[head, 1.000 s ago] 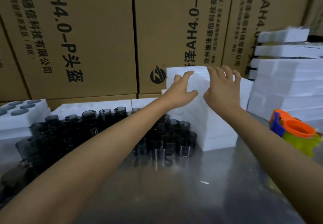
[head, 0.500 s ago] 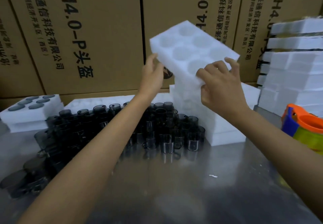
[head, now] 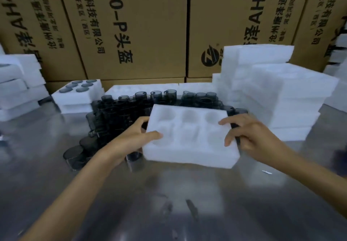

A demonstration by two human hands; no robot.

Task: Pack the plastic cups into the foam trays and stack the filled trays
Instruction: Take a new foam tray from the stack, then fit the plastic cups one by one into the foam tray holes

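At far left we see a filled tray (head: 78,92) on the steel table (head: 169,203), with dark plastic cups (head: 120,109) crowded beside it. Our left hand (head: 129,139) and right hand (head: 251,135) grasp the ends of an empty foam tray (head: 189,139) near the cups, thumbs on top. A stack of empty trays (head: 277,98) stands at far right.

Cartons (head: 131,34) behind the table carried black print: "4.0-P头盔" and "有限公司" on the middle one, "AH4." on its neighbours, plus a round logo (head: 210,57).
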